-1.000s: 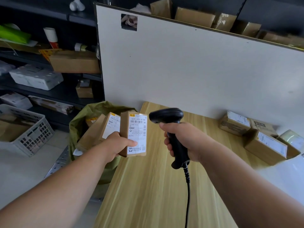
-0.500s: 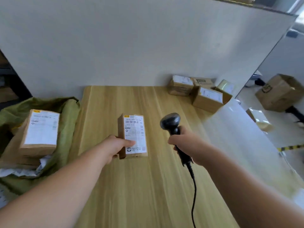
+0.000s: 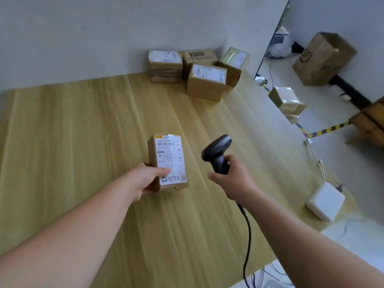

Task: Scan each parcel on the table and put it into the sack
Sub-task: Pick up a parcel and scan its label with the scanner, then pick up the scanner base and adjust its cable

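Hands (image 3: pixel 143 179) grip parcel (image 3: pixel 169 161) and scanner (image 3: pixel 217 153)

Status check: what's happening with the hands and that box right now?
Left hand grips small brown labelled cardboard parcel. Right hand grips black handheld scanner. Nothing between them.

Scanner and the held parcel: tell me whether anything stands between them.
Nothing visible does. Only bare table shows in the gap between the scanner in the right hand and the parcel in the left hand. The left thumb lies low on the label, clear of the barcode near its top.
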